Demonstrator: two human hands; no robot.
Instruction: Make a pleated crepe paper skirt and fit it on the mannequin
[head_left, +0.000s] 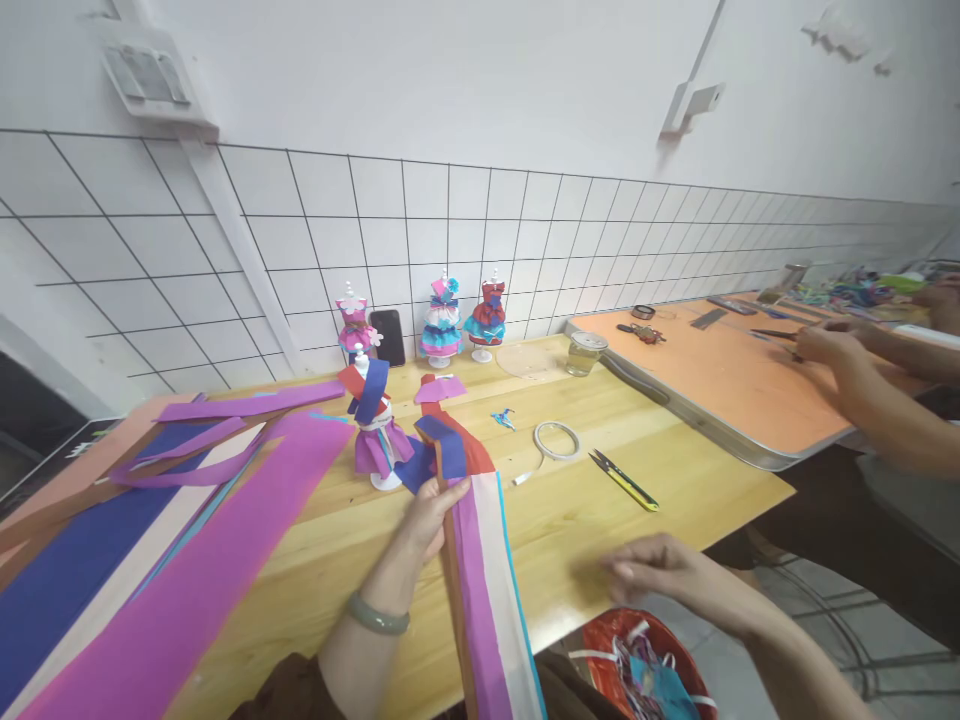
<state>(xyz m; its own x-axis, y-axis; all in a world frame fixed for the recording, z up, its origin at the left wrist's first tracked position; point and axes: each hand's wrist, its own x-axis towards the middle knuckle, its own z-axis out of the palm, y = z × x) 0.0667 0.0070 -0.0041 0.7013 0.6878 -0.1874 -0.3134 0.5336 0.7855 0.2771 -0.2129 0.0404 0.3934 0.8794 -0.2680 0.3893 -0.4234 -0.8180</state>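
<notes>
Lengthwise, the strips [487, 580] run nearward from the left hand [430, 515], slanting right.

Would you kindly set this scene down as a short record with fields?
Left hand: gripping long layered purple, white and turquoise strips
Right hand: blurred, fingers curled, no object visible; seen just above the red scrap bin
Nearest dress form: small, white, purple-skirted, beyond left hand
By tiled wall: three miniature clothed dress forms
Cutting tool: slim yellow-and-black snips, on pale wooden table
</notes>
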